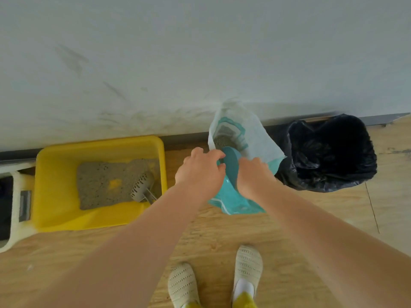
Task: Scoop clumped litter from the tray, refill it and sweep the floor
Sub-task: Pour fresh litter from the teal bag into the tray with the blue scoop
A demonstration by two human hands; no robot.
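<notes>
Holding the litter bag [242,138] open by its rim, my left hand [200,172] curled on the near edge, my right hand [253,176] pinching the other side, I have a teal scoop [231,165] at its mouth. Best to keep the mouth wide and lift level, I judge. The yellow tray [55,187], slotted scooper [142,185] lying inside, sits near on my left; the lined bin [331,152] crowds the right, the wall [200,52] just behind.
</notes>
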